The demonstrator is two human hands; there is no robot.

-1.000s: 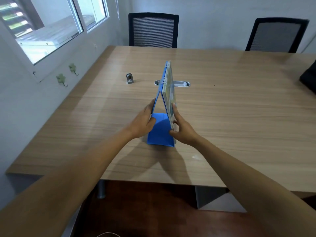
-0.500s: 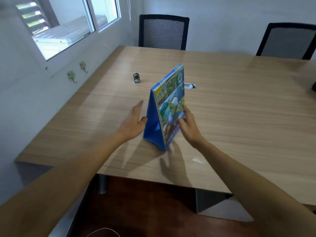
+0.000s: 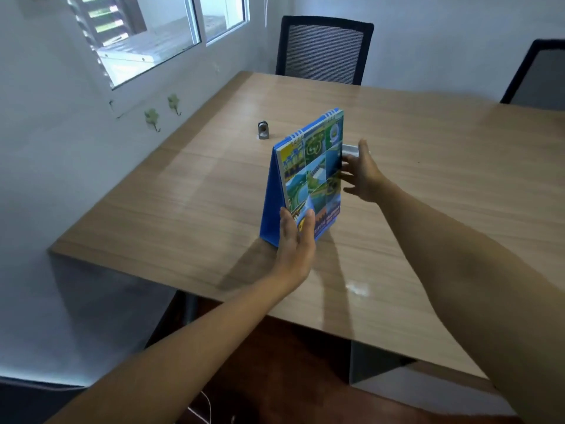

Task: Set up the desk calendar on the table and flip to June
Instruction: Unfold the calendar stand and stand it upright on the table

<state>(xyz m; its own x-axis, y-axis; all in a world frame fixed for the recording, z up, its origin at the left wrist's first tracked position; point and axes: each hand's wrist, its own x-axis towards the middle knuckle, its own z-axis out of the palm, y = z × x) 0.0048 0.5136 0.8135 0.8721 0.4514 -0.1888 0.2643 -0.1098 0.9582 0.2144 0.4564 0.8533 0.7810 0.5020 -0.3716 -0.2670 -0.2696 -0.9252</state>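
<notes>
since half a second ago the desk calendar [image 3: 312,175] has swung round so its picture cover faces the person more squarely, and both hands have shifted: the left hand [image 3: 298,237] has come to the near bottom corner, the right hand [image 3: 362,174] out to the far side edge.

it stands as a tent on the tabletop [image 3: 189,194], near the front edge and left of centre, blue backing to the left, spiral binding on top. the left hand is open, fingers flat against the lower cover, steadying rather than gripping. the right hand is open too, fingers spread at the edge; whether it touches the pages i cannot tell.

as i judge it, the stand is up and the flipping to june has not begun; the cover shows. the risk is the light tent sliding or folding flat if a page is pulled over the spiral without the base held down, or several sheets going over at once and overshooting june.

there is writing along the cover's lower strip and a round emblem at the top corner, both too blurred to read.
</notes>
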